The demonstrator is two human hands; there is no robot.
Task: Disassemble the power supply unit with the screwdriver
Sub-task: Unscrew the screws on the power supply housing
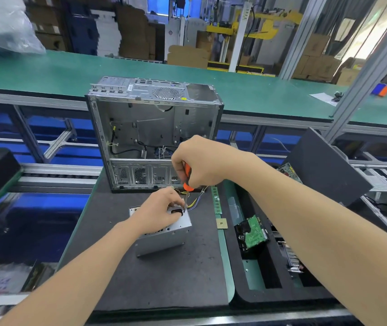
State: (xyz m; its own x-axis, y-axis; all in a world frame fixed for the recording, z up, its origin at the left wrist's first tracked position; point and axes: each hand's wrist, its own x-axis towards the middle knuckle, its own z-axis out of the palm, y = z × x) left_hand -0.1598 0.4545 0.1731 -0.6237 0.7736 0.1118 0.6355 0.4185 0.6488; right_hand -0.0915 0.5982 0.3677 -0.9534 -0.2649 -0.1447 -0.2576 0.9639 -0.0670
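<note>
A grey metal power supply unit (pixel 164 238) stands on the dark mat (pixel 164 278), its coloured cable bundle (pixel 193 203) trailing off behind it. My left hand (pixel 158 211) rests on top of the unit with fingers curled over its upper edge, holding it steady. Above it, my right hand (pixel 197 161) grips the orange-handled screwdriver (pixel 187 178), which points almost straight down. The thin shaft meets the unit's top face at its far right corner, just beside my left fingertips. The screw itself is too small to make out.
An opened, emptied computer case (pixel 154 128) stands upright right behind the unit. To the right lie a green memory stick (pixel 216 200), a small processor chip (pixel 222 223) and a black foam tray (pixel 281 297) holding a hard drive (pixel 252 234). A green conveyor (pixel 46 71) runs behind.
</note>
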